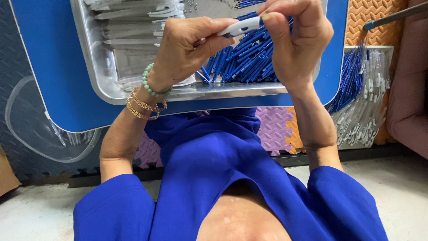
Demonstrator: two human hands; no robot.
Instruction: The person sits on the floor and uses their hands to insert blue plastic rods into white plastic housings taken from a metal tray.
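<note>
— Blue counter (53, 67) bearing what?
— Metal tray (96, 71) with a heap of blue pen barrels (247, 62).
— Hands?
— Left hand (187, 49) and right hand (296, 38), close together above the tray, both pinching one white-and-blue pen (240, 27).

I see a blue short-sleeved garment (214, 178). At about ten o'clock, the left wrist wears a green bead bracelet (149, 85) and gold chain bracelets (142, 106).
</note>
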